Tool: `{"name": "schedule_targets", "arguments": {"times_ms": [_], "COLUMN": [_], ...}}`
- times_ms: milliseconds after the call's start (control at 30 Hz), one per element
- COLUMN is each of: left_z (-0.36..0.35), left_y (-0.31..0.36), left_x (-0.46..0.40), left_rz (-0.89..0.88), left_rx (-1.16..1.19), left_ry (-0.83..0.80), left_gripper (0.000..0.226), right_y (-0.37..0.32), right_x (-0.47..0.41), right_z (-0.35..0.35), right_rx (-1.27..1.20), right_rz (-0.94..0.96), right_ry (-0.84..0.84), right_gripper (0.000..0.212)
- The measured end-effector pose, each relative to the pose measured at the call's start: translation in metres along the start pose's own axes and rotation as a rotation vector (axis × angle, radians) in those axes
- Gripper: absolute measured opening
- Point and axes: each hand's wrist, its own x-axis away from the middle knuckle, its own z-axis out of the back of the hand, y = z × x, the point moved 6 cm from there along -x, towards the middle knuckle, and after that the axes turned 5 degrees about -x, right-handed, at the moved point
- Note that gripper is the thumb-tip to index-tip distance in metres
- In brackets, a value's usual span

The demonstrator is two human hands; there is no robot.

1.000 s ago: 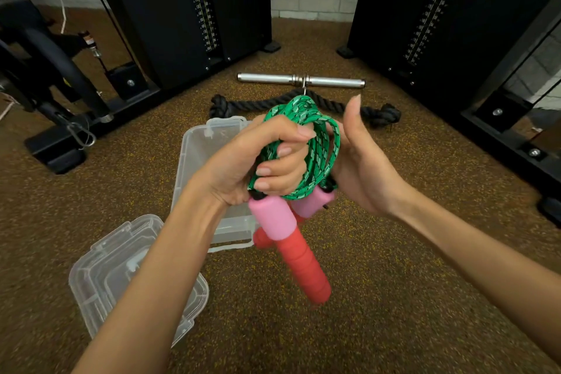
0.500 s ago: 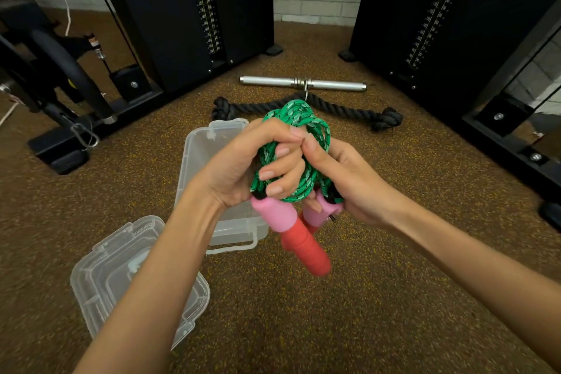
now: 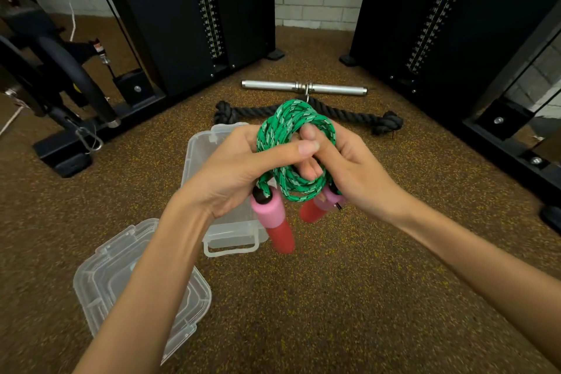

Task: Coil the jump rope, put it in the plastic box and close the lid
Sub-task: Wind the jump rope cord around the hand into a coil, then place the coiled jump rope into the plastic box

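Jump rope (image 3: 296,133) bundled in green loops, held above floor so coil stays tight | left hand (image 3: 236,170) fingers clamped on loops, right hand (image 3: 349,173) likewise | handles (image 3: 271,222) dangle | plastic box (image 3: 212,161) open below, lid (image 3: 100,276) aside for access

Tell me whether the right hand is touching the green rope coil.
Touching: the head view shows the right hand with fingers threaded through the green rope coil.
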Motion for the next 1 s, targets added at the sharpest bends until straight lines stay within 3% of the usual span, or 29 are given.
{"name": "schedule_targets", "arguments": {"times_ms": [167,267,367,533,667,867,1000], "left_z": [0.013,0.016,0.024,0.038,0.064,0.123,0.163], "left_y": [0.002,0.005,0.012,0.03,0.049,0.032,-0.034], "left_x": [0.004,0.003,0.002,-0.003,-0.017,-0.04,-0.049], "left_rz": [-0.048,-0.063,-0.116,-0.153,-0.18,-0.059,0.206], "left_rx": [-0.044,-0.065,-0.214,-0.292,-0.298,-0.263,-0.153], "left_ry": [0.171,0.272,0.364,0.439,0.478,0.539,0.582], "left_gripper": [0.011,0.018,0.028,0.023,0.023,0.027,0.034], "right_y": [-0.017,-0.03,-0.037,-0.046,-0.049,-0.017,0.056], "right_x": [-0.006,-0.012,-0.02,-0.046,-0.082,-0.14,-0.166], "right_z": [0.008,0.007,0.006,0.002,-0.007,-0.022,-0.026], "right_rx": [0.085,0.108,0.12,0.151,0.093,-0.086,-0.149], "right_rz": [0.043,0.097,0.119,0.137,0.156,0.01,-0.213], "right_ry": [-0.013,0.027,0.07,0.078,0.056,0.061,0.054], "right_gripper": [0.031,0.02,0.025,0.042,0.036,0.037,0.052]}}
